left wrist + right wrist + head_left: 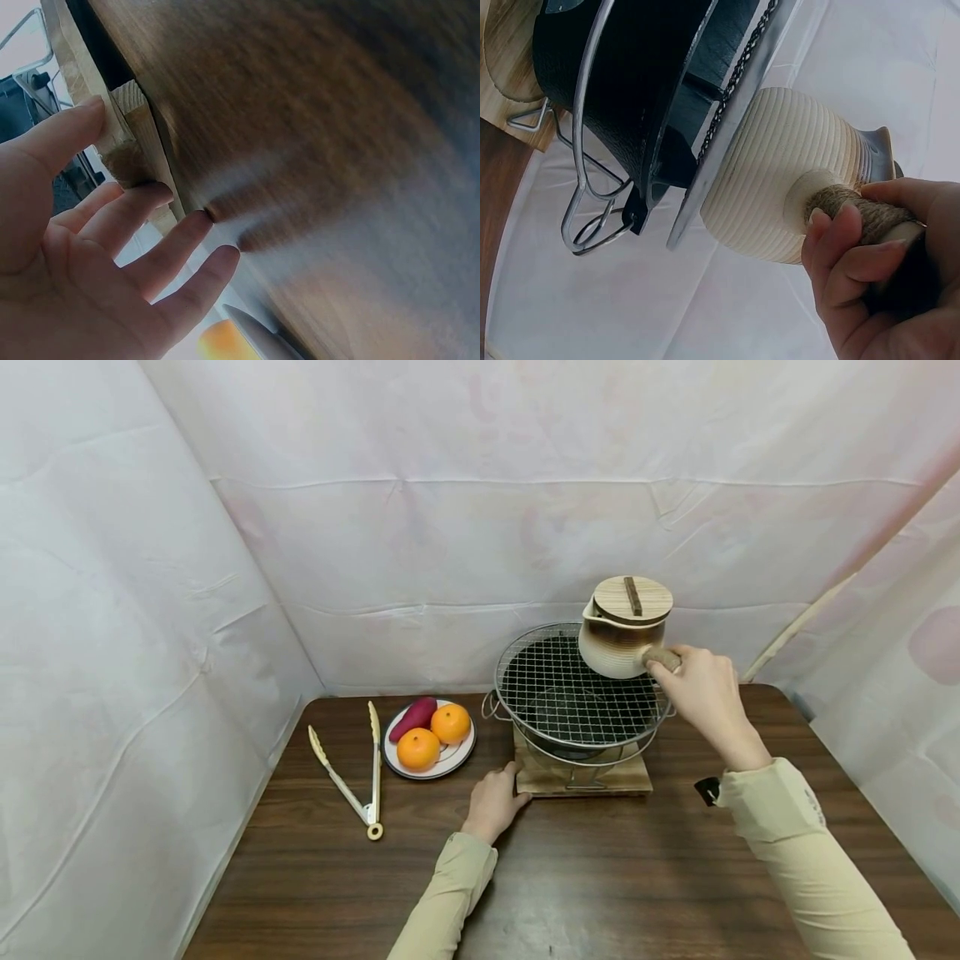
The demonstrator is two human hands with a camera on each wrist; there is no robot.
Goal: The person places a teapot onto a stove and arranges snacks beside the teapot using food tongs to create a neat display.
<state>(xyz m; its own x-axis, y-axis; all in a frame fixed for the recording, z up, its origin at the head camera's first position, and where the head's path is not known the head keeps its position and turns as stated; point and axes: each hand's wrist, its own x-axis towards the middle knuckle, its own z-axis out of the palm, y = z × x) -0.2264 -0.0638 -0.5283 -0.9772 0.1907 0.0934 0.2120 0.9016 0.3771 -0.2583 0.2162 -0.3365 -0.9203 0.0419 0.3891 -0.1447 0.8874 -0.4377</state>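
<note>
My right hand point(701, 689) grips the cord-wrapped handle point(862, 214) of a cream and brown ribbed side-handled teapot point(618, 647). Its wooden lid point(621, 600) is on. The teapot is over the right rear part of a round wire grill rack point(577, 693); whether its base touches the mesh I cannot tell. Beneath the rack is a black brazier point(622, 82) in a metal stand, on a wooden board point(592, 777). With thumb and fingers on either side, my left hand point(491, 802) holds the board's front left corner. In the left wrist view its outer fingertips reach the tabletop.
Left of the brazier, a plate point(467, 752) carries two oranges point(418, 749) and a purple sweet potato point(414, 718). Spread tongs point(375, 777) lie farther left on the dark wooden table point(600, 877). Pale curtains point(450, 527) hang behind and at both sides.
</note>
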